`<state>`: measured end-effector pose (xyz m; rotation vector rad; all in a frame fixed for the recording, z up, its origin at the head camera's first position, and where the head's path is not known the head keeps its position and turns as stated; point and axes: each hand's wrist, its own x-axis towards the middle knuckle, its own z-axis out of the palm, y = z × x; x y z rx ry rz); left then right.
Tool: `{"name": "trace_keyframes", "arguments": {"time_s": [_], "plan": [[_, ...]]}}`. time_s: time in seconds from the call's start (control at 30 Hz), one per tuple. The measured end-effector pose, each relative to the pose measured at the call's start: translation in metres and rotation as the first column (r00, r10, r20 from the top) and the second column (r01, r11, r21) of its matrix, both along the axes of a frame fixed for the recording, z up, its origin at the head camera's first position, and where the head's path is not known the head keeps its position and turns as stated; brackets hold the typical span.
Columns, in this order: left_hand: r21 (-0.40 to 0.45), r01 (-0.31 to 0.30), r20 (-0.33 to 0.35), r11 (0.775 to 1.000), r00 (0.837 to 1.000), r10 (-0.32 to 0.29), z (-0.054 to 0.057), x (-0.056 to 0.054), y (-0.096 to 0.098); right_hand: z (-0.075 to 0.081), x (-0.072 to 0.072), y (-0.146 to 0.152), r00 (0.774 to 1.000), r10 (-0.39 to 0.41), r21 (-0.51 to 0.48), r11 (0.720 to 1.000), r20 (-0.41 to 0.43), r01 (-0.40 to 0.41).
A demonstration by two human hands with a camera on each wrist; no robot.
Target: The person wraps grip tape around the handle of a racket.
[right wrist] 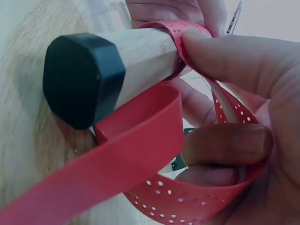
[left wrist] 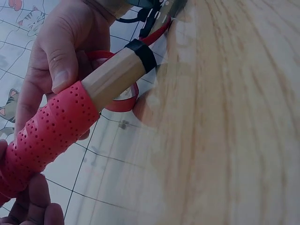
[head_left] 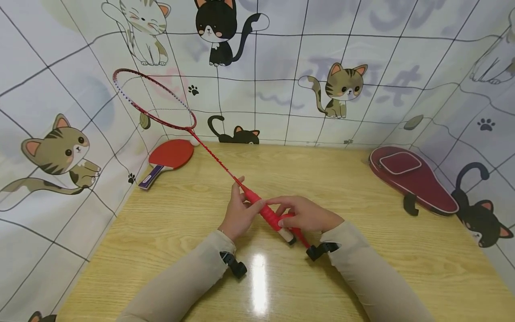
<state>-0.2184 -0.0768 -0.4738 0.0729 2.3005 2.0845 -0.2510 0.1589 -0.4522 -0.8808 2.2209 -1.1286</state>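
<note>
The badminton racket (head_left: 189, 129) slants over the surface (head_left: 169, 232), head toward 11 o'clock. The left hand (head_left: 238, 214) is clamped on its handle; at 3 o'clock of it, the right hand (head_left: 307, 214) pinches the red grip tape (right wrist: 154, 140) against the bare wooden butt. A closed red case (head_left: 410, 179) lies at 2 o'clock, contents unseen.

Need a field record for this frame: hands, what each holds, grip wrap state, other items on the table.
left hand: grips the badminton racket on its wrapped red handle section
right hand: pinches the loose red grip tape beside the handle end
wrap state: red tape covers the upper handle; bare wood and the black butt cap still uncovered
racket pose: head raised toward the left wall, handle low over the table
table left: red table tennis paddle
table right: dark red paddle case
</note>
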Motion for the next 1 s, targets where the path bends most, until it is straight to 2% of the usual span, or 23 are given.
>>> {"name": "trace_keyframes", "arguments": {"time_s": [0.23,0.5,0.77,1.0], "plan": [[0.043,0.005,0.018,0.999,1.000,-0.005,0.0025,-0.0009,0.0009,0.0022,-0.0031,0.0026,1.000,0.030,-0.007,1.000,0.004,-0.030],[0.054,0.008,0.025,0.998,1.000,-0.010,0.0023,-0.0012,0.0006,0.0023,-0.0025,0.0046,0.997,0.017,-0.046,0.999,0.071,-0.013],[0.063,0.008,0.015,0.998,1.000,-0.009,0.0017,-0.0016,0.0001,-0.0014,-0.0040,0.0042,0.993,0.014,-0.031,0.999,0.113,-0.010],[0.009,-0.001,0.006,1.000,1.000,0.001,-0.0013,-0.0030,-0.0021,-0.0006,-0.0032,0.0027,1.000,0.001,0.009,1.000,0.026,-0.001]]}}
